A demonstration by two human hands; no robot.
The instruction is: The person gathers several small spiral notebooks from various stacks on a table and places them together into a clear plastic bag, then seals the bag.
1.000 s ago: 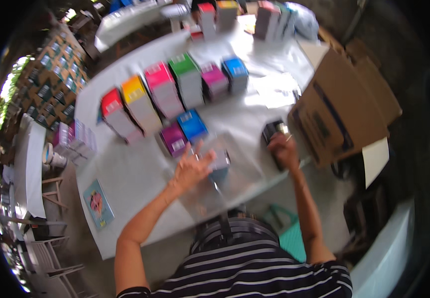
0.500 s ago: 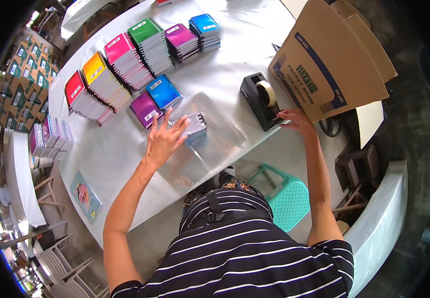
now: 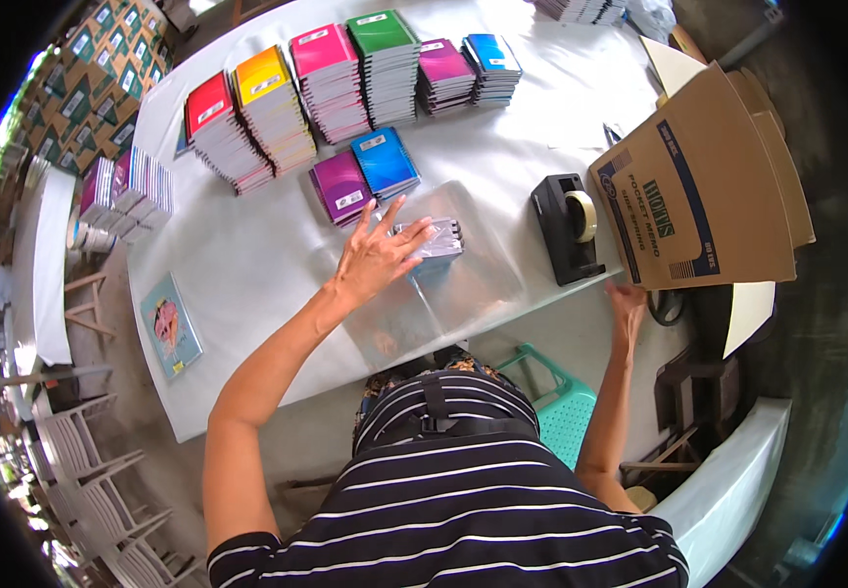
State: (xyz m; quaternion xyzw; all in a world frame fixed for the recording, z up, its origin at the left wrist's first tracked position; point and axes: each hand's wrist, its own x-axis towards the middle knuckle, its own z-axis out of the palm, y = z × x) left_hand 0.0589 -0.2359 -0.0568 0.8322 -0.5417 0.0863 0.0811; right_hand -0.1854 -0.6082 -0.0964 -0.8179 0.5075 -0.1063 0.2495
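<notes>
My left hand [image 3: 375, 257] lies with fingers spread on a small bundle of spiral notebooks [image 3: 440, 240] in clear plastic. The loose part of the clear plastic sheet [image 3: 473, 284] spreads flat around the bundle toward the table's near edge. My right hand [image 3: 626, 306] is just off that edge, below the black tape dispenser [image 3: 559, 225] and beside the cardboard box. Its fingers are bent together; whatever they hold, if anything, is too small to make out. Beyond my left hand lie a purple notebook [image 3: 341, 186] and a blue notebook [image 3: 385, 162], side by side.
Tall notebook stacks in red [image 3: 223, 137], yellow [image 3: 275, 108], pink [image 3: 328, 83] and green [image 3: 387, 69] line the far side. Shorter purple and blue stacks stand beside them. An open cardboard box [image 3: 698, 186] leans at right. A green stool [image 3: 566, 412] stands below the table.
My right hand has moved from the dispenser's front end down toward me, past the table edge. My left hand stays on the bundle. The whole view has shifted.
</notes>
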